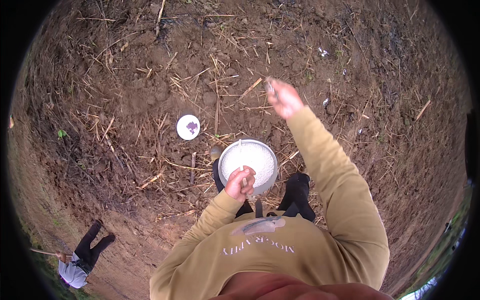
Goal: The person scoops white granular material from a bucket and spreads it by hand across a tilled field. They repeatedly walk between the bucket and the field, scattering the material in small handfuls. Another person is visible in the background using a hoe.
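Observation:
My left hand [241,183] is closed round the pale handle of a white bucket [276,165], held in front of my legs. White granules [258,159] fill much of the bucket. Up and to the right, my right hand [283,97] is stretched out over the soil, its fingers curled and blurred; whether anything lies inside them cannot be told. A small round white container or lid [183,129] with a purple patch rests on the ground, to the upper left of the bucket.
Brown tilled soil [142,90] with scattered dry stalks surrounds me. Small white clumps [323,51] lie on the soil at the right. At the lower left, another person [77,268] holds a long stick. A short piece of stalk [193,167] lies left of the bucket.

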A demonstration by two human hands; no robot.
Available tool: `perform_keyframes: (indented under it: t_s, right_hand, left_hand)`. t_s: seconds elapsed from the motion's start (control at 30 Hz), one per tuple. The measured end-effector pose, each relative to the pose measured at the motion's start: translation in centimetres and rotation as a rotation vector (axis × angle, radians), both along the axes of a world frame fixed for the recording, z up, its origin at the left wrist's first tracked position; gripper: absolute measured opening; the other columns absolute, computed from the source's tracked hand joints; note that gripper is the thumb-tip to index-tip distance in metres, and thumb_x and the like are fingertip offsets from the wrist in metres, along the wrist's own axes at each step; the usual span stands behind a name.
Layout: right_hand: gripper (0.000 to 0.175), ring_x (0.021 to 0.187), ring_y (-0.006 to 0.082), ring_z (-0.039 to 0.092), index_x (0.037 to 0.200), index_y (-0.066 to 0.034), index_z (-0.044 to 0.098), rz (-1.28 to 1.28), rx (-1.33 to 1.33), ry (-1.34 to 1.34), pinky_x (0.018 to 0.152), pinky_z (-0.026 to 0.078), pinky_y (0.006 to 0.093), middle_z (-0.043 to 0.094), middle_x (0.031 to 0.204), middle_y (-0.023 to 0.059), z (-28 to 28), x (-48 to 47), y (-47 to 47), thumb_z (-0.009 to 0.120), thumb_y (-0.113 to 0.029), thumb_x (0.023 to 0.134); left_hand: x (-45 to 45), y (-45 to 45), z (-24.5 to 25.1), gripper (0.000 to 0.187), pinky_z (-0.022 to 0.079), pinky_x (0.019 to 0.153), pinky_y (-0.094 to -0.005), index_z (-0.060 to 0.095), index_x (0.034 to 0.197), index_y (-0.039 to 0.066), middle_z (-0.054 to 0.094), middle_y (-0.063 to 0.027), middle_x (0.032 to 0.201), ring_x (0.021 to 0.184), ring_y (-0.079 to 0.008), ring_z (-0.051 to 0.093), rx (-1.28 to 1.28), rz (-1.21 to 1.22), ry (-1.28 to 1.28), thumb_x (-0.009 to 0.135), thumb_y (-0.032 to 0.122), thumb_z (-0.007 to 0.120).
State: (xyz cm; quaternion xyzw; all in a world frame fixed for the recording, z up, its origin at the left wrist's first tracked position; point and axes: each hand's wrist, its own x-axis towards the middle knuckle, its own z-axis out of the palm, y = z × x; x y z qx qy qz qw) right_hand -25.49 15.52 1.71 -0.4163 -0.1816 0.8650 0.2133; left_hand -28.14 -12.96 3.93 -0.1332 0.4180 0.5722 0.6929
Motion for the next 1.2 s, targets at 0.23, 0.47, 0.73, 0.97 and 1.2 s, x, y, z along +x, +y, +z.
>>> perform_keyframes:
  t_s: [0.23, 0.47, 0.73, 0.97, 1.2]
  right_hand:
    - [0.065, 0.111, 0.039, 0.044, 0.135, 0.0019, 0.012, -0.006, 0.405, -0.121, 0.086, 0.048, 0.0454, 0.022, 0.137, 0.0216, 8.9, -10.7, 9.1, 0.05, -0.024, 0.089]
    - [0.025, 0.066, 0.0109, 0.058, 0.11, -0.0019, 0.053, 0.47, 0.495, -0.191, 0.055, 0.049, 0.0224, 0.062, 0.088, 0.0089, 2.9, 3.6, -5.4, 0.053, -0.006, 0.085]
    - [0.041, 0.079, 0.028, 0.061, 0.117, -0.0115, 0.048, 1.142, 1.585, -0.582, 0.064, 0.052, 0.0343, 0.05, 0.11, 0.0142, -3.1, 9.0, -18.6, 0.054, -0.01, 0.076]
    - [0.024, 0.079, 0.0254, 0.061, 0.099, -0.0069, 0.051, 1.301, 1.528, -0.751, 0.061, 0.052, 0.0349, 0.051, 0.094, 0.0127, -8.1, 10.4, -19.5, 0.052, -0.012, 0.076]
    - [0.019, 0.064, 0.0124, 0.049, 0.106, -0.0011, 0.05, 0.662, 0.395, -0.401, 0.055, 0.041, 0.0278, 0.051, 0.076, 0.0044, -7.9, 14.2, -19.7, 0.045, -0.009, 0.089]
  left_hand:
    - [-2.1, -1.7, 0.3, 0.023, 0.028, 0.039, -0.0233, 0.053, 0.088, 0.006, 0.046, -0.0035, 0.056, 0.037, -0.0073, 0.027, 0.034, 0.078, 0.036, 0.082, 0.028, 0.053]
    - [-2.2, -1.9, -0.3, 0.021, 0.03, 0.039, -0.0242, 0.053, 0.087, 0.006, 0.042, -0.0026, 0.052, 0.036, -0.0078, 0.026, 0.01, 0.103, 0.062, 0.083, 0.027, 0.052]
    - [-0.4, 0.0, 0.8, 0.025, 0.028, 0.04, -0.023, 0.052, 0.085, 0.008, 0.043, 0.0009, 0.056, 0.037, -0.0075, 0.028, -0.018, -0.018, 0.111, 0.082, 0.032, 0.052]
    - [1.9, 1.5, 1.3, 0.025, 0.029, 0.039, -0.0232, 0.052, 0.085, 0.007, 0.043, -0.0012, 0.056, 0.036, -0.0073, 0.029, 0.039, -0.144, 0.092, 0.081, 0.031, 0.054]
    - [3.2, 1.7, 0.7, 0.026, 0.03, 0.04, -0.0228, 0.052, 0.087, 0.005, 0.043, -0.0014, 0.055, 0.037, -0.0068, 0.028, 0.02, -0.194, 0.049, 0.08, 0.03, 0.055]
